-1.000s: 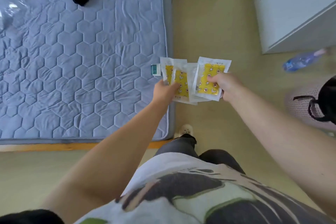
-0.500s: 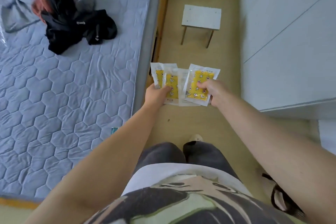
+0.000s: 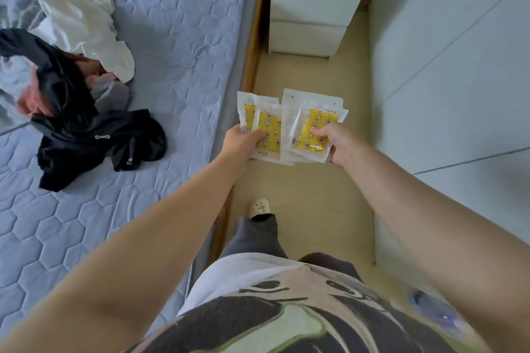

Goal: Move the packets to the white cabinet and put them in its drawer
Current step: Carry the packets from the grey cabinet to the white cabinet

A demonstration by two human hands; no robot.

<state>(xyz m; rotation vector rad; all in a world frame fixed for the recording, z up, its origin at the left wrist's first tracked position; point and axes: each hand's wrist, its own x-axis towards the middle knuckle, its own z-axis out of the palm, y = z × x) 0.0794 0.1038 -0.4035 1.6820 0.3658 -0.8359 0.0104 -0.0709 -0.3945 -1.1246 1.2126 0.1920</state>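
Between both hands (image 3: 241, 142), yellow packets (image 3: 289, 126).

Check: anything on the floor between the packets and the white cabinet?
Nothing: in the head view only bare floor runs from the packets, held by left hand and right hand, to the cabinet.

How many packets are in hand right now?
4 visible at least: two overlapping in the left hand, two in the right hand; more may be hidden behind.
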